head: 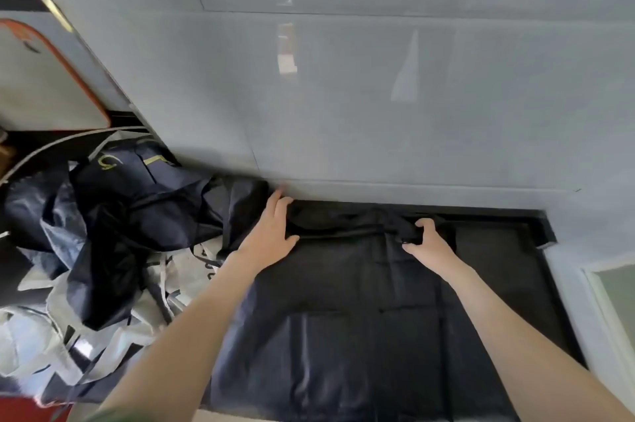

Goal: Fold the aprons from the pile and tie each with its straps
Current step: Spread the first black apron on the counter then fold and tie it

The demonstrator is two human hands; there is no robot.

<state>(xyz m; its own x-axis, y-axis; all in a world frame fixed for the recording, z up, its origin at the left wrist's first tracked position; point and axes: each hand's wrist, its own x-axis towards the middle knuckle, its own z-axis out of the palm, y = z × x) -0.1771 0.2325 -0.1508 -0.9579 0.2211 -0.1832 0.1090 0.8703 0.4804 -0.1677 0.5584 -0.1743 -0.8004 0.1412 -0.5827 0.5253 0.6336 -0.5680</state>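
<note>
Left: a pile (pixel 113 215) of dark and pale aprons is heaped, prob. waiting. Centre: one dark apron (pixel 343 318) is spread flat. Its far-left edge is pressed down by the left hand (pixel 271 232), fingers straight, prob. as an anchor. The bunched far edge is gripped by the right hand (pixel 427 242), fingers curled, apparently for folding. Straps can't be told from fabric there; the near edge is partly cut off.

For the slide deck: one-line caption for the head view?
Left hand presses and right hand grips the far edge of a dark apron; pile alongside.
</note>
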